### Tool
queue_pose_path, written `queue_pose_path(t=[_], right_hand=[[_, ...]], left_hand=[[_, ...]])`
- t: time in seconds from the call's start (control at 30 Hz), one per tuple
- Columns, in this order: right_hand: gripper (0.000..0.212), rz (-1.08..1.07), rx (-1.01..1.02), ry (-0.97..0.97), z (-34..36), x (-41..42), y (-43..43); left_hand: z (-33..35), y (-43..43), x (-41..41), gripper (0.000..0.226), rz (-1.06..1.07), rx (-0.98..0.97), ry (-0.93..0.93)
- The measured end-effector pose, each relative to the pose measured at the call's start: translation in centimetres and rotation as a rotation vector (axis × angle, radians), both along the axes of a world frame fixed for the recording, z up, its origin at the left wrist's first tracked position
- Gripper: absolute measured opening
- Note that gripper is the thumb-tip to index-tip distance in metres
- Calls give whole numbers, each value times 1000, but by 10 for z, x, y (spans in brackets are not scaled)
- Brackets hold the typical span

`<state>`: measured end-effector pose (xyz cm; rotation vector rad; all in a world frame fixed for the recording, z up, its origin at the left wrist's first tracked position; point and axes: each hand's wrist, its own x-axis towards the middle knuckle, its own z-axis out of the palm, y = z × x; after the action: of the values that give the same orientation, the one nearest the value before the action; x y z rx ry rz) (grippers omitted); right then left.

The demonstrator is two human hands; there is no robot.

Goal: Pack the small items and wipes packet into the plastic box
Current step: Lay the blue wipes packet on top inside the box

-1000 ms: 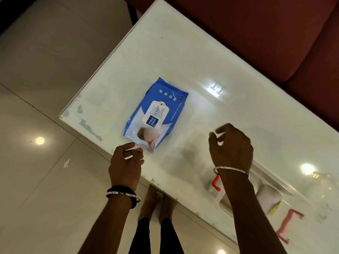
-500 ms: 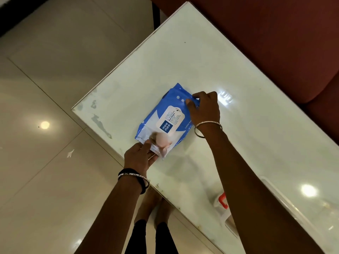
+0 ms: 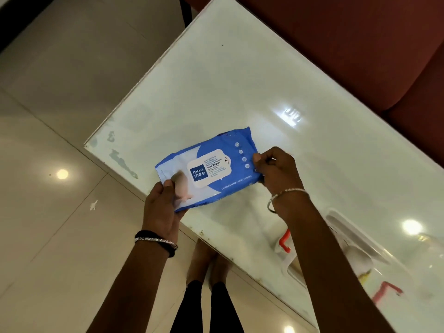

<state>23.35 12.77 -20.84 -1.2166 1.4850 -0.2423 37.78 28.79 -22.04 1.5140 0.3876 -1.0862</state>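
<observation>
Now both hands, left hand [image 3: 161, 207] and right hand [image 3: 276, 170], grip clamped on wipes packet [image 3: 209, 168] ends.

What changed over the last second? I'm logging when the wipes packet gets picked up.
Both hands closed on the wipes packet: left hand at its near end, right hand at the far end, turning it crosswise. The plastic box stayed on the table.

Bare forearms, no sleeves. Black band plus sparkly silver bangle [image 3: 156, 242] at left wrist, thin silver bangle [image 3: 287, 193] at right; dark trousers, seemingly.
</observation>
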Motion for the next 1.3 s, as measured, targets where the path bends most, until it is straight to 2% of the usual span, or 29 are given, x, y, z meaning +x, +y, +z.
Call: queue_pose_path(t=[0.2,0.27,0.4,0.47,0.57,0.67,0.77,0.93,1.07,1.2,1.3], right_hand=[[21,-271,-21,-253,47,-64,43],[15,-357,-7,-324,59,-88,53],[45,-494,5,-388,73,-139,71],[46,-535,-22,-384,78,-166,83],[30,-605,-62,-306,79,-202,103],[21,-784,-49,-211,74,-231,122],[27,-879,-53,-37,66,-253,136],[22,-885,-65,234,41,-268,140],[25,-862,-117,433,31,-264,134],[27,-863,-119,574,27,-257,124],[28,-814,-119,672,27,-253,122]], left_hand=[[21,-4,-24,15,-174,6,-126],[33,-12,-38,19,-237,-17,-204],[57,-30,-70,22,-412,-128,-226],[65,-39,-90,31,-562,-171,-220],[69,-49,-121,36,-760,-194,-242],[68,-50,-151,28,-953,-159,-270],[67,-49,-179,22,-1166,-78,-480],[66,-52,-208,25,-1302,-51,-754],[61,-55,-222,37,-1396,79,-925],[59,-55,-242,41,-1479,130,-1018],[59,-51,-255,60,-1513,121,-1041]])
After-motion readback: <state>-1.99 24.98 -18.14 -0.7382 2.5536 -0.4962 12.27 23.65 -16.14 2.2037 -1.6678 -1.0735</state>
